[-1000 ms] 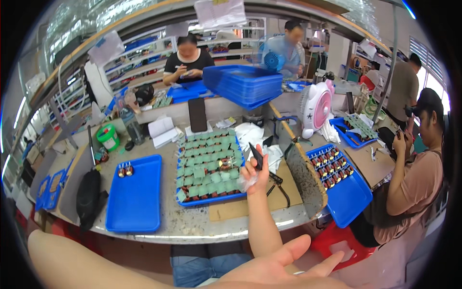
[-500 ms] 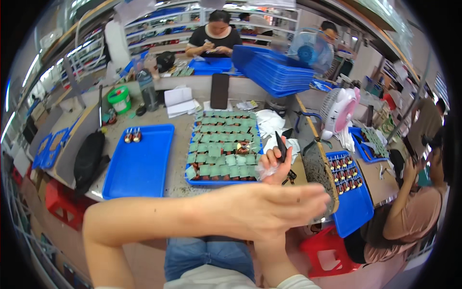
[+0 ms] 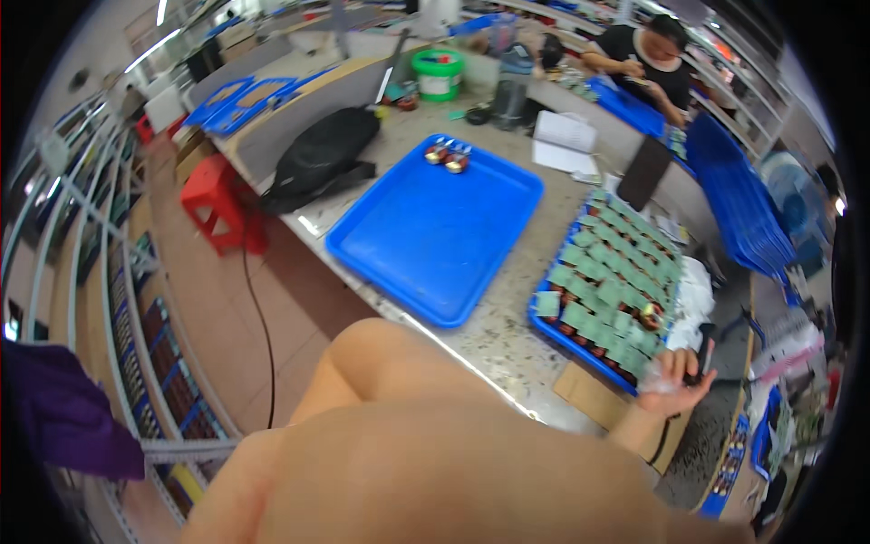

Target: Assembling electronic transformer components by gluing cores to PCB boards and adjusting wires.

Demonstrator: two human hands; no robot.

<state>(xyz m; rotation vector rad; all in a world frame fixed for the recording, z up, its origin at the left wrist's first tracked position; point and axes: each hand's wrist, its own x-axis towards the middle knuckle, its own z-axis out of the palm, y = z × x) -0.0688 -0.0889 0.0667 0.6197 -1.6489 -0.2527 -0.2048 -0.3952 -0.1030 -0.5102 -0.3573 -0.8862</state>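
Left arm point(image 3: 453, 471) nearest, right hand point(image 3: 678, 385) curled round a black tool point(image 3: 703, 349) beside the coil tray point(image 3: 580, 349).
The left hand cannot be made out, so I cannot tell whether it is spread or pinching. Green squares point(image 3: 603, 290) top the copper coils point(image 3: 650, 316) in the coil tray; a firm grip, tool angled away from them, should spare knocks. The table edge point(image 3: 471, 367) runs nearer than the coil tray; the table strip point(image 3: 497, 331) left of it offers moving room, while white cloth or paper point(image 3: 694, 295) crowds its right side.
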